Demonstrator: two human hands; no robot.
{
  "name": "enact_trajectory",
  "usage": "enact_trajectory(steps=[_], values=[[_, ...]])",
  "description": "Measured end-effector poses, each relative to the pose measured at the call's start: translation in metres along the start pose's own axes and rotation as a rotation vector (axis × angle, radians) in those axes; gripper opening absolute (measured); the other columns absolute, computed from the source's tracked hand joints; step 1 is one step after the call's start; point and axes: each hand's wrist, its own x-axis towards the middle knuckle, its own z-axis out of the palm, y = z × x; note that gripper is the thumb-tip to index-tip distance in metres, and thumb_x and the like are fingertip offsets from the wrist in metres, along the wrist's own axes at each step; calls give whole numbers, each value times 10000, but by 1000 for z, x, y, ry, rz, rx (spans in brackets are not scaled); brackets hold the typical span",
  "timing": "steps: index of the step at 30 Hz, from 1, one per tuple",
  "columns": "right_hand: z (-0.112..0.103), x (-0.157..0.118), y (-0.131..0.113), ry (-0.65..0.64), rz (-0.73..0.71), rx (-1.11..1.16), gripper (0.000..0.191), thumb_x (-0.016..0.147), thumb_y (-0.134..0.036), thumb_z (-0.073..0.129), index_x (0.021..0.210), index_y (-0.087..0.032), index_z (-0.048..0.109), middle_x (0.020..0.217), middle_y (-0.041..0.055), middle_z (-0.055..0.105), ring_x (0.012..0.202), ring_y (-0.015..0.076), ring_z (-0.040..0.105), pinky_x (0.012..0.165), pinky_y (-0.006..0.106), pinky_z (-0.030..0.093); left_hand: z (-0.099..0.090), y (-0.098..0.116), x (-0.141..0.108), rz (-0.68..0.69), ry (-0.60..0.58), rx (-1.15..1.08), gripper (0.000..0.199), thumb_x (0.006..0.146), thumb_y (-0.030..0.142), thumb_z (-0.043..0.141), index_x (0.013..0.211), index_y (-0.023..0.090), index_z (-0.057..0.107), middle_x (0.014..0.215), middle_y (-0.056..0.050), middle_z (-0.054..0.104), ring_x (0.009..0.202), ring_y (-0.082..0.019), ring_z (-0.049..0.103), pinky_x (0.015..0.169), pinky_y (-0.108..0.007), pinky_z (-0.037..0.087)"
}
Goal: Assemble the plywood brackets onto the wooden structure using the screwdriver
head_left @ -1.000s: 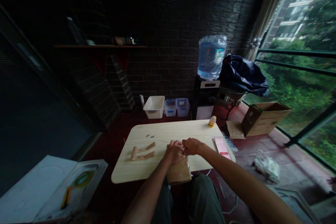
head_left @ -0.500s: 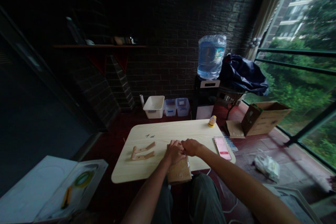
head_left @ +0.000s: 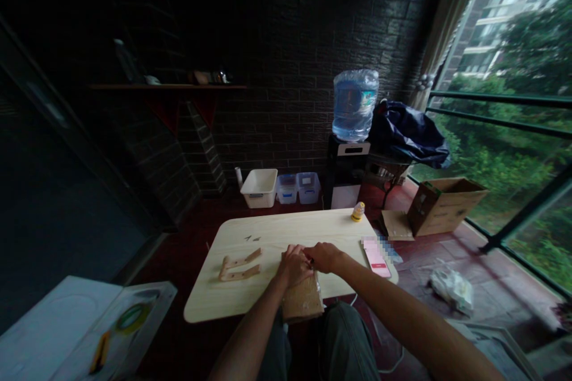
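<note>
A flat brown cardboard package (head_left: 302, 300), partly wrapped in clear tape or film, lies at the table's near edge and sticks out over my lap. My left hand (head_left: 295, 266) grips its far part from above, fingers bent over it. Right beside it, my right hand (head_left: 325, 257) is closed in a pinch at the package's far end; what its fingers hold is hidden. To the left on the pale table (head_left: 286, 223) lies a U-shaped wooden piece (head_left: 239, 266) with small holes. Behind that are a few small dark pieces (head_left: 251, 239).
A yellow-based bottle (head_left: 358, 212) stands at the table's far right corner, a pink-screened phone (head_left: 376, 257) at its right edge. An open case (head_left: 129, 327) with an orange-handled tool lies low left. Plastic bins (head_left: 259, 189), a water dispenser (head_left: 347, 172) and a carton (head_left: 440, 208) stand beyond.
The view has shifted slightly, so the whole scene sits a little lower and further left. Both hands stay at the package's far end, with only a slight shift of the fingers.
</note>
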Motion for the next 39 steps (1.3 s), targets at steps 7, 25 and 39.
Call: enact_trajectory(steps=[7, 25, 39], values=[[-6, 1, 0, -19, -15, -68, 319, 949, -255, 575, 1247, -178, 660, 1140, 177, 760, 1040, 297, 743, 819, 399, 586, 2, 0, 0, -14, 15, -34, 150, 738, 413, 800, 856, 324, 775, 1254, -23, 613, 1236, -276, 459, 1021, -435, 412], [-7, 0, 11, -43, 54, 36, 386, 937, -337, 591, 1239, -107, 659, 1136, 215, 754, 1050, 323, 736, 806, 370, 569, 6, -5, 1, 17, 58, -100, 144, 735, 356, 806, 863, 307, 763, 1265, -17, 612, 1261, -270, 456, 1045, -419, 417], [-5, 8, 7, -15, -31, -44, 353, 945, -317, 576, 1240, -152, 675, 1112, 191, 767, 1033, 317, 745, 818, 396, 587, 11, -8, 1, 2, 61, -75, 166, 731, 383, 819, 869, 316, 755, 1248, -15, 611, 1229, -269, 463, 1025, -426, 418]])
